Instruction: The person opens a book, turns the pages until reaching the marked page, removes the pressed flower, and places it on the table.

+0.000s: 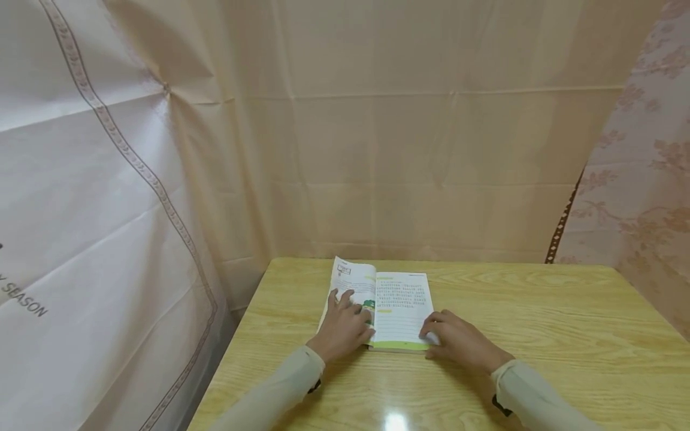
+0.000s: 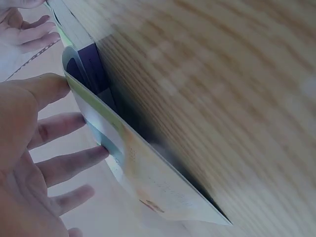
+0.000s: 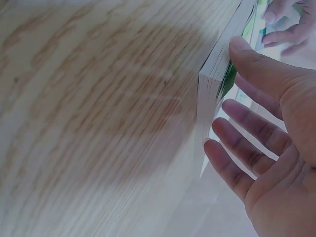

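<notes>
An open book (image 1: 401,311) with white pages and green marks lies on the wooden table (image 1: 539,335), near its back edge. My left hand (image 1: 345,320) rests flat on the left page, fingers straight and spread. In the left wrist view the left hand (image 2: 54,143) touches the slightly lifted page (image 2: 143,177) with its fingertips. My right hand (image 1: 450,338) lies at the book's near right corner, fingertips on the page edge. The right wrist view has the right hand (image 3: 249,116) open, its thumb against the top of the page block (image 3: 212,89).
Beige cloth (image 1: 409,131) hangs behind the table, a white printed sheet (image 1: 81,209) on the left and floral fabric (image 1: 641,179) on the right. The table's left edge (image 1: 232,353) drops off beside my left sleeve. Bare wood stretches to the right of the book.
</notes>
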Tool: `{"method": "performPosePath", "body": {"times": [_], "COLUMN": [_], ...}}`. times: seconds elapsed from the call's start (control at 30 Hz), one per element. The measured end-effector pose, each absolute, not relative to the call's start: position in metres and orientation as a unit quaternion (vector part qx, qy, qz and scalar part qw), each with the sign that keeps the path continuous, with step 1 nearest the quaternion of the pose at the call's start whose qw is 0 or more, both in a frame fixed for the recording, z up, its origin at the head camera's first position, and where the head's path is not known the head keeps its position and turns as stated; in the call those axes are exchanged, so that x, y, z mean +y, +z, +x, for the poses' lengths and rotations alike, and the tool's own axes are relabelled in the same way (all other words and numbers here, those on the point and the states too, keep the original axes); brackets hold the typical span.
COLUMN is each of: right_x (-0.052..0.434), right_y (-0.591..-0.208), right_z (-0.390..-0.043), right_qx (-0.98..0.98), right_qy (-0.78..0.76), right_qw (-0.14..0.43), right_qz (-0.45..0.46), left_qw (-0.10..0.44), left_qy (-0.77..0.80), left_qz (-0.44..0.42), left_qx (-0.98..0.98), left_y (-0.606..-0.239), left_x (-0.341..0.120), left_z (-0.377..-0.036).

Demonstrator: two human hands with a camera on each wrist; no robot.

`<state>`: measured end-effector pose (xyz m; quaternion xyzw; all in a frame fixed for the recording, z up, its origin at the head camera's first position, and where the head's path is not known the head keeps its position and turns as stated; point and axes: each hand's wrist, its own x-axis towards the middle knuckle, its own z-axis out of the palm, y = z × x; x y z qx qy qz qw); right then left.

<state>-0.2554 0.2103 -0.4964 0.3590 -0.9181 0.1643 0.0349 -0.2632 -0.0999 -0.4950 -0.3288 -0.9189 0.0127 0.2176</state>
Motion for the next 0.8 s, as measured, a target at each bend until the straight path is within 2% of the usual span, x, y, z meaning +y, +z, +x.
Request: {"method": "performPosePath", "body": {"times": [0.27, 0.5, 0.63, 0.8], "right_x": [0.2148, 0.2152, 0.2149, 0.2148], "right_y": [-0.4904, -0.4933, -0.4977, -0.4983], "right_z": [-0.2567, -0.2595, -0.2593, -0.2595], "right_qx": [-0.902, -0.874, -0.874, -0.879], "right_qy": [0.176, 0.173, 0.166, 0.167], "right_qw": [0.048, 0.112, 0.135, 0.136], "right_qz": [0.391, 0.44, 0.437, 0.426], "left_qw": [0.189, 0.132, 0.124, 0.127], "left_qy": [0.021, -0.008, -0.014, -0.012], "left_qz": [-0.343, -0.361, -0.364, -0.366], "left_qx": [-0.92, -0.923, -0.923, -0.922], "left_y": [-0.4939, -0.4969, -0.4994, -0.4999], "left_x": [-0.098, -0.0983, -0.0996, -0.0993], "left_z": [-0.2645, -0.265, -0.2649, -0.2666]}}
